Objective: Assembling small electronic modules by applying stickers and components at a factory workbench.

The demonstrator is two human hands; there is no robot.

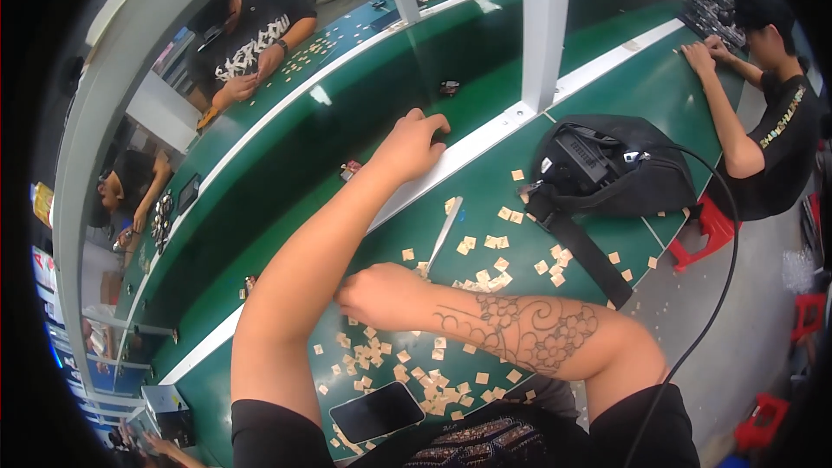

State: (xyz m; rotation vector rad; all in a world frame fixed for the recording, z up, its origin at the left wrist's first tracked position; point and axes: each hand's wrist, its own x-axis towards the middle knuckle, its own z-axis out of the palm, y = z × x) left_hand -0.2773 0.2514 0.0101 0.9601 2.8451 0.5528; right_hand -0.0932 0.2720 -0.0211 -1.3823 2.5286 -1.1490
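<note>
- Small tan squares (pixel 375 349) lie scattered over the green bench (pixel 555 347), from the near-left edge of the black bag (pixel 667 178) out to well left of it and nearer the wearer; some overlap in loose clusters.
- Right hand (pixel 381 296): to the left of the bag and nearer the wearer, low over the bench among the squares. Its fingers are bent in; whether they grip anything cannot be told.
- Slim pale tweezer-like tool (pixel 445 234): between the bag and the right hand, slanting, its lower end meeting that hand's outline; whether it is held cannot be told.
- Left hand (pixel 418 146): left of the bag, at the white rail (pixel 494 130) beside the green belt (pixel 364 104). Its fingers are curled; their inner side is hidden, so whether they hold something cannot be told.
- Phone (pixel 378 412): screen dark, well left of the bag on the near side, squares beside it.
- Strap (pixel 581 247): runs from the bag's near-left corner toward the wearer.
- Small dark part (pixel 449 87): on the belt, beyond the bag and to its left.
- Co-worker in black (pixel 771 139): right of the bag, seated on a red stool (pixel 706 230).
</note>
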